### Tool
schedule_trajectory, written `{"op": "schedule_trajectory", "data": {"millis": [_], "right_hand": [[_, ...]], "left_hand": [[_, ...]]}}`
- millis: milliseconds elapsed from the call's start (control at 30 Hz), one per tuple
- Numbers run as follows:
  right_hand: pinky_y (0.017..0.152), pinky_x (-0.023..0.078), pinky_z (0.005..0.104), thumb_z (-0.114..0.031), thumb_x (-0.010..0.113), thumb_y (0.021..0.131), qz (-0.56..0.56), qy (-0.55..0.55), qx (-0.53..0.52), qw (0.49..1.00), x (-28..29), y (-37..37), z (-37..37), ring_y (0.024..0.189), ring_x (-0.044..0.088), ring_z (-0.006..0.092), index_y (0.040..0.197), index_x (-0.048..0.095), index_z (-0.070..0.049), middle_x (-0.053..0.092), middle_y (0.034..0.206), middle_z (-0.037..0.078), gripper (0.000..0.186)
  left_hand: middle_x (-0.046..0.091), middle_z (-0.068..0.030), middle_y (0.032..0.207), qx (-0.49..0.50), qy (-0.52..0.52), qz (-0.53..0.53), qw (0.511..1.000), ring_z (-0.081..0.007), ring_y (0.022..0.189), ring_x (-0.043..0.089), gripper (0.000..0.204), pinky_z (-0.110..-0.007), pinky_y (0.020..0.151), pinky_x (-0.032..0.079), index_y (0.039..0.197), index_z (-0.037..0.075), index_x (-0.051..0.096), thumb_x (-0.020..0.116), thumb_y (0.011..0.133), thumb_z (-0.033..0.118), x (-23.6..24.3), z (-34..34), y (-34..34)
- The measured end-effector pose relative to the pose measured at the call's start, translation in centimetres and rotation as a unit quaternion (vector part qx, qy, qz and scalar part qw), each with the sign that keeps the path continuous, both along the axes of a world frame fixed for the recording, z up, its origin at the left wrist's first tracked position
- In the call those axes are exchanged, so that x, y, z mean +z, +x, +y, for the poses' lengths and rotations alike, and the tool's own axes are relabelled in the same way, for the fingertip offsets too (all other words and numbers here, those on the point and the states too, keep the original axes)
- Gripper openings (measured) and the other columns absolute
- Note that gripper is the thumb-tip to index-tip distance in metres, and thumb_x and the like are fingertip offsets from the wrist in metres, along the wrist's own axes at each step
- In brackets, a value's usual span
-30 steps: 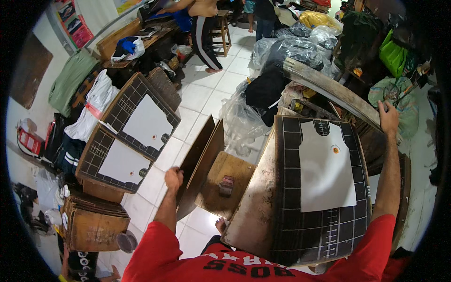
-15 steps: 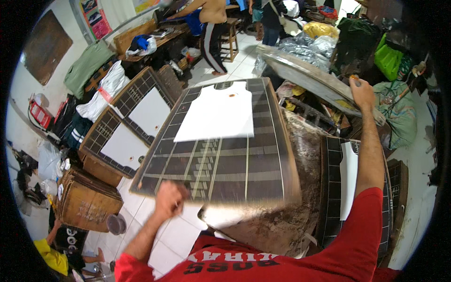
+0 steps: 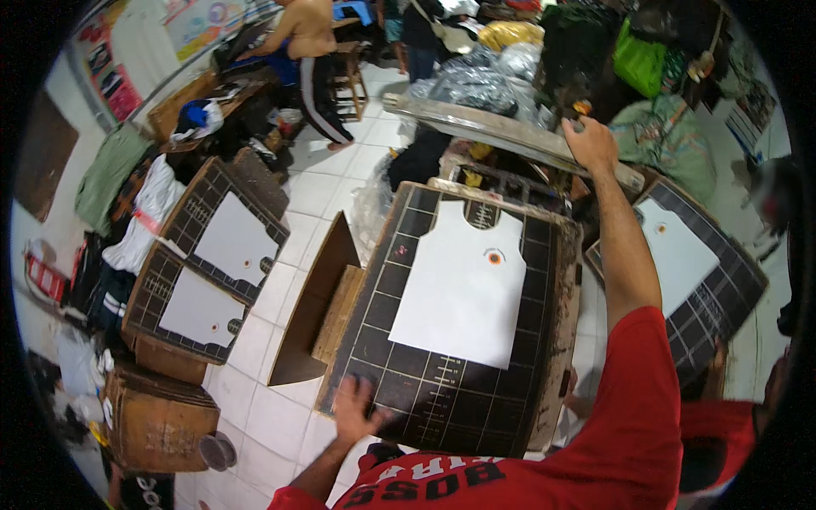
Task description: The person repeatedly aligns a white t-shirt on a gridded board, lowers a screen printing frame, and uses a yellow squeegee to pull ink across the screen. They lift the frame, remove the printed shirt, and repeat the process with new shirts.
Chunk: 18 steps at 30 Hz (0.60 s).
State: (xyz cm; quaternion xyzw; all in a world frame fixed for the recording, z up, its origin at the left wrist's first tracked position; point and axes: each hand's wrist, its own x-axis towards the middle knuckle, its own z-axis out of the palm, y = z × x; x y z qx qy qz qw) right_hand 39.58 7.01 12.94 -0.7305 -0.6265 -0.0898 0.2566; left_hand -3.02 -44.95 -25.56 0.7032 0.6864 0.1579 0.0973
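A black gridded board (image 3: 387, 336) lies on a worn stand in front of me, bearing a white sleeveless cloth panel (image 3: 459, 285) with a small round orange-and-dark print near its neckline. At the board's near left corner is my left hand (image 3: 357, 412), its fingers spread and slightly blurred; whether it touches the surface I cannot tell. Beyond the far edge, a flat screen-printing frame (image 3: 493, 132) is tilted up. My right hand (image 3: 592, 146) is closed over the frame's right end, beside a small orange piece.
On the right a co-worker in a red sleeve (image 3: 718, 446) is by another gridded board (image 3: 722, 289) with a white panel. Two similar boards (image 3: 170, 246) lean at left above stacked brown boards (image 3: 161, 416). A dark upright panel (image 3: 310, 297) stands beside my board. Farther back stands another person (image 3: 310, 85).
The gridded board with the cloth panel has settled onto the stand, farther right in view. My left hand has opened. A co-worker and a turned board now show at right.
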Motion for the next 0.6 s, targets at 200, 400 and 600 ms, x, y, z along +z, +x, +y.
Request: {"op": "schedule_trajectory", "data": {"millis": [200, 400, 600], "right_hand": [[0.100, 0.054, 0.0477, -0.066, 0.060, 0.086, -0.034, 0.068, 0.006, 0.997, -2.5, 1.4, 0.9, 0.113, 0.069, 0.0366, 0.129, 0.072, -0.016, 0.074, 0.120, 0.018, 0.067], [0.101, 0.054, 0.0513, -0.067, 0.058, 0.089, -0.074, 0.094, -0.005, 0.993, -3.2, 1.5, 0.2, 0.112, 0.070, 0.0374, 0.132, 0.071, -0.019, 0.074, 0.118, 0.018, 0.066], [0.083, 0.054, 0.0504, -0.054, 0.065, 0.088, 0.026, 0.108, 0.021, 0.994, -1.6, -0.6, -0.6, 0.097, 0.070, 0.0419, 0.091, 0.075, -0.006, 0.074, 0.097, 0.022, 0.049]], "left_hand": [[0.070, -0.0289, 0.105, 0.297, -0.093, -0.105, 0.945, -0.0442, 0.099, 0.069, 0.092, -0.049, 0.087, 0.054, 0.120, -0.010, 0.062, 0.088, 0.070, 0.063, -1.1, 7.2, -6.8], [0.073, -0.0246, 0.096, 0.237, -0.170, -0.151, 0.945, -0.0421, 0.092, 0.072, 0.082, -0.049, 0.082, 0.055, 0.108, -0.004, 0.066, 0.087, 0.069, 0.065, 1.4, 8.8, -5.7], [0.073, -0.0214, 0.089, 0.177, -0.203, -0.144, 0.952, -0.0402, 0.086, 0.072, 0.074, -0.048, 0.076, 0.055, 0.099, -0.002, 0.066, 0.090, 0.066, 0.060, 4.3, 9.5, -4.7]]}}
